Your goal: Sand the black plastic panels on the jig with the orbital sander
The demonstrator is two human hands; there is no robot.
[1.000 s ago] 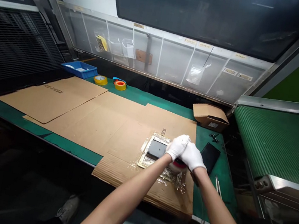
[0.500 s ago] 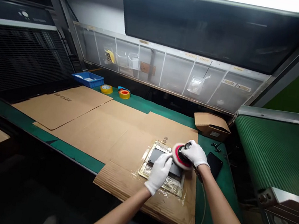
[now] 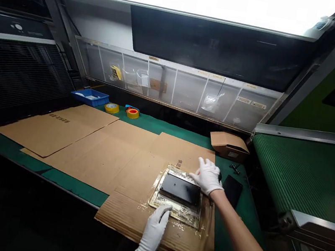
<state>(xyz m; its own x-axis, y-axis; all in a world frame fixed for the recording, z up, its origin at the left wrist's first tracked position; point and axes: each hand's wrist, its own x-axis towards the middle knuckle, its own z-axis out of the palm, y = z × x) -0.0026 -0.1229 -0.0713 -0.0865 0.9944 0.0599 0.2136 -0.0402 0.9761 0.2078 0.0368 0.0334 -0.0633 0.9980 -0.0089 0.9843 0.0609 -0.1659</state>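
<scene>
My left hand (image 3: 152, 233), in a white glove, is by the front edge of a tape-covered rectangular holder (image 3: 155, 200). Its fingers are loosely extended, a gap shows beside the thumb, and nothing is in it. On the holder lies a flat black rectangular part (image 3: 181, 188) with a glossy face and small holes. My right hand (image 3: 208, 178), also gloved, is curled at the holder's back right corner. Red between its thumb and fingers and a dark piece past the knuckles (image 3: 219, 176) belong to the polisher, which the hand mostly hides.
Cardboard sheets (image 3: 128, 149) cover the green bench. A blue tray (image 3: 92, 98) and tape rolls (image 3: 112, 108) sit at the back left. Right of the holder are an opened carton (image 3: 230, 146), a dark flat object (image 3: 232, 190) and a green conveyor belt (image 3: 303, 172).
My left hand has come off the black part towards me. My right hand has moved the polisher off the part, and its pad is now hidden. The view has tilted upward slightly.
</scene>
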